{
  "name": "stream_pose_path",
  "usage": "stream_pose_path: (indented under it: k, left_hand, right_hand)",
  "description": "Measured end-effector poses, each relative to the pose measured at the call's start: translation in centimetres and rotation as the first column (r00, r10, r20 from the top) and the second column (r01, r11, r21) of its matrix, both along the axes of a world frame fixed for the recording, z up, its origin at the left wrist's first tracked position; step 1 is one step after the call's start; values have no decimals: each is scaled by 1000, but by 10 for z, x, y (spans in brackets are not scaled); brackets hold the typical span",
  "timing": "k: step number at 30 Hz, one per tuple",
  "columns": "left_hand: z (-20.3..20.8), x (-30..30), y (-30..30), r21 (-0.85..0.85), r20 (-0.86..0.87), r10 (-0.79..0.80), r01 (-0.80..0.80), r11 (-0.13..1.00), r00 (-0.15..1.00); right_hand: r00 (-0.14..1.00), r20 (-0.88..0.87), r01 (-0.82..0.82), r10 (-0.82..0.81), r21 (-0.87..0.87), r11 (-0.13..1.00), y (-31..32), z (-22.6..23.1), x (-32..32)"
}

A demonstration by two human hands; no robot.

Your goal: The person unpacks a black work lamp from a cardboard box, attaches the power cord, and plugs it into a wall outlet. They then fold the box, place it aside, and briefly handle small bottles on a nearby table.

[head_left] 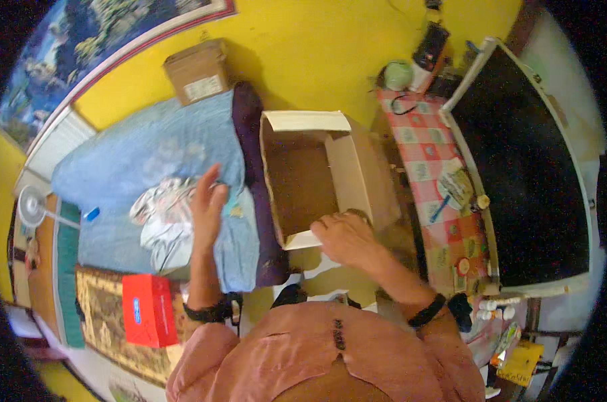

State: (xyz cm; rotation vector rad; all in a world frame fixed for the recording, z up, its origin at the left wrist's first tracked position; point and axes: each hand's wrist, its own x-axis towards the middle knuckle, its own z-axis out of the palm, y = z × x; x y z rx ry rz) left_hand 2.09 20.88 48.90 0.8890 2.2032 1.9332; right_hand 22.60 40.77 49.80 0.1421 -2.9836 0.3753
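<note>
- Right hand (347, 240): fingers clamped on near rim of open cardboard box (354, 175), which extends beyond it.
- Left hand (208, 209): empty, fingers apart, left of box.
- Labels: white on brown carton (193, 67); blue on red box (161, 315).

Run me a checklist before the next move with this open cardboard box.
1. Cardboard box open: ok, its inside shows.
2. Right hand at the box: ok, it is at the near edge.
3. Right hand's grip firm: cannot tell from this angle.
4. Left hand free: ok, raised, with nothing visible in it.
5. Left hand on the box: not ok, it is apart, off to the left.
6. Crumpled cloth outside the box: ok, it lies on the bed.
</note>
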Motion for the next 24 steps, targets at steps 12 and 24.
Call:
stream_pose_path:
  k: [12, 24]
  left_hand:
    - [-84, 70, 58, -38, 314, -209, 232, 972, 926]
    - [-88, 79, 55, 67, 386, -281, 277, 958, 879]
  right_hand:
    - [992, 10, -116, 122, 406, 907, -9, -21, 8]
    - [996, 45, -87, 76, 410, 908, -12, 7, 16]
